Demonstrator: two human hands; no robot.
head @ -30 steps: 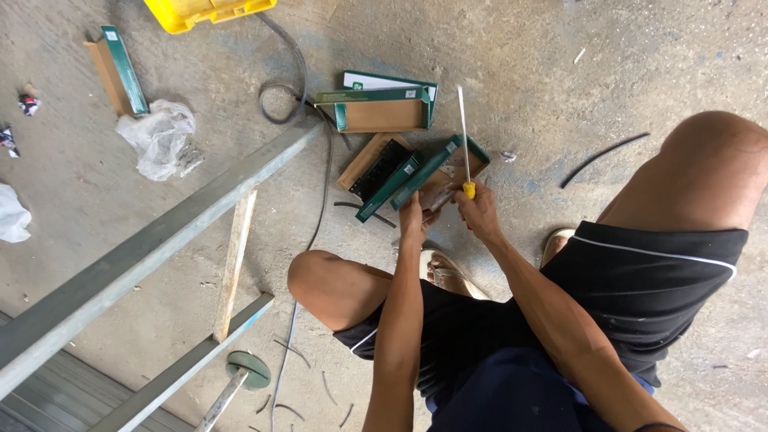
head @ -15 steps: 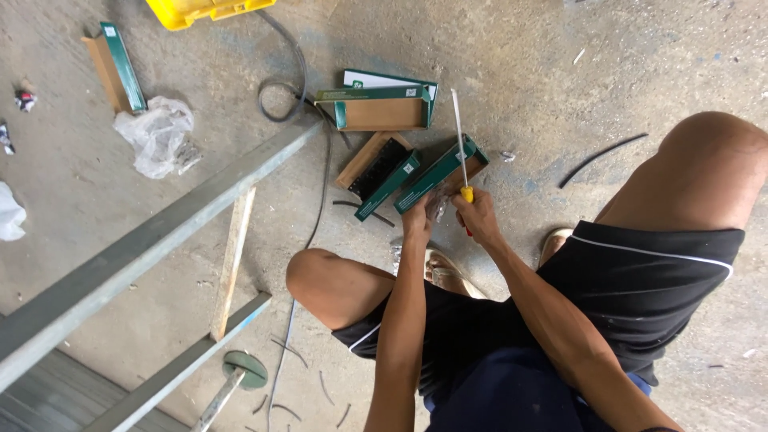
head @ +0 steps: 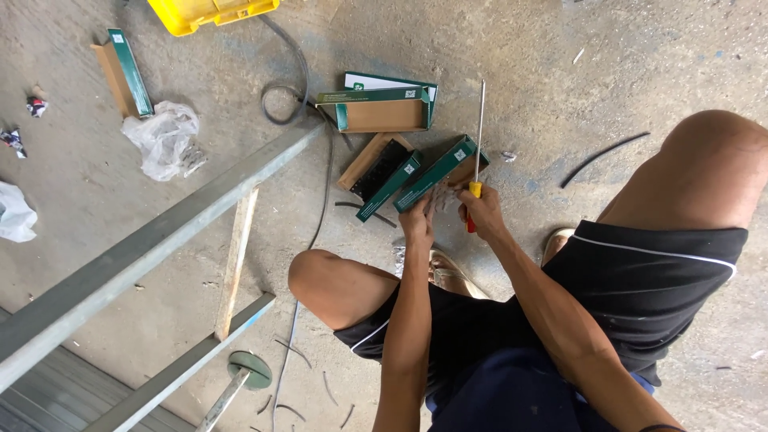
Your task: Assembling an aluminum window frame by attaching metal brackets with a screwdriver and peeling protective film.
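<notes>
Screwdriver point(head: 478, 136) with a yellow and red handle and a long thin metal shaft sits in the right hand point(head: 482, 213). The fingers of that hand are curled tight around the handle, and the shaft points up and away from the person, over the grey concrete floor point(head: 560, 72). The left hand point(head: 419, 220) is just beside the right one. Its fingers are pinched around a small silvery, crinkly thing point(head: 442, 196), too small to tell what it is. Both hands are out in front of the person's bent knees, right at the near end of an open green and brown cardboard box point(head: 442, 171).

Another open green box point(head: 382, 176) lies just to the left of it, with something black inside. A third box point(head: 382, 110) lies a bit farther away, open and showing its brown inside. A fourth green box point(head: 122, 68) lies well apart, at the far left.

A yellow plastic crate point(head: 212, 10) peeks in at the top edge. A dark cable point(head: 292, 88) curls on the floor near the boxes. A crumpled clear plastic bag point(head: 166, 138) lies on the left. A long grey metal beam point(head: 160, 240) runs across the left side, with a wooden stick point(head: 237, 256) under it. A short black strip point(head: 604, 156) lies on the floor near the right knee.
</notes>
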